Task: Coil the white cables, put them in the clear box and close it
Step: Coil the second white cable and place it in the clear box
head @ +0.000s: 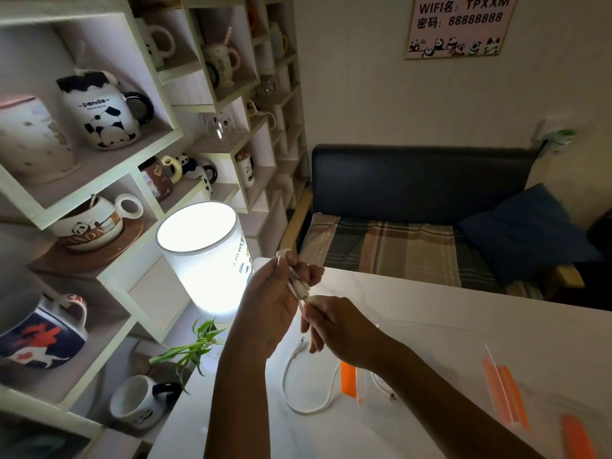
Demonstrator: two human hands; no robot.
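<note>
My left hand [275,303] is raised over the table's far left corner, fingers closed on a bundle of white cable [299,288]. Just below it, my right hand [334,326] pinches the lower end of the same cable. A second white cable [309,407] lies in a loose loop on the white table [414,303], under my right wrist. The clear box [430,359] with orange latches sits to the right of that loop, open, with another white cable end [384,387] visible through it. Its clear lid [536,412] with orange clips lies further right.
A lit white cylinder lamp [205,260] stands at the table's left edge, with a small green plant [195,349] in front. White shelves [99,180] of panda mugs fill the left wall. A dark sofa [424,207] with a plaid cover and blue pillow sits beyond the table.
</note>
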